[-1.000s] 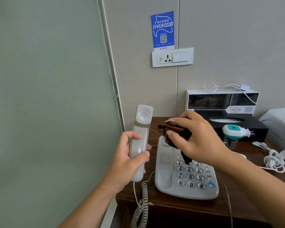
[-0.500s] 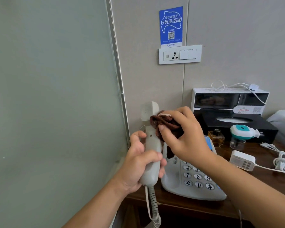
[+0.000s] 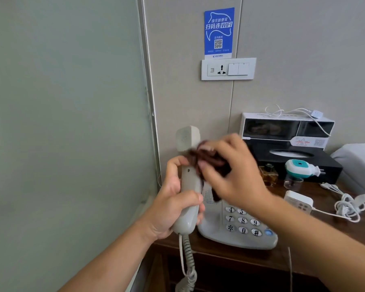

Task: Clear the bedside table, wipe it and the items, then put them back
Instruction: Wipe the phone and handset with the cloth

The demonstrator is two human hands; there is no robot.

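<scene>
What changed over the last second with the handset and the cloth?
The right hand carried the brown cloth off the phone base onto the handset, which the left hand brought closer and keeps gripping. Base and table items stayed put.

The left hand (image 3: 173, 205) grips the upright grey handset (image 3: 188, 186) round its lower half, its coiled cord (image 3: 188, 258) hanging down. The right hand (image 3: 234, 171) presses a bunched brown cloth (image 3: 207, 159) against the handset's upper part, above the phone base (image 3: 240, 232) on the wooden bench (image 3: 335, 234).
</scene>
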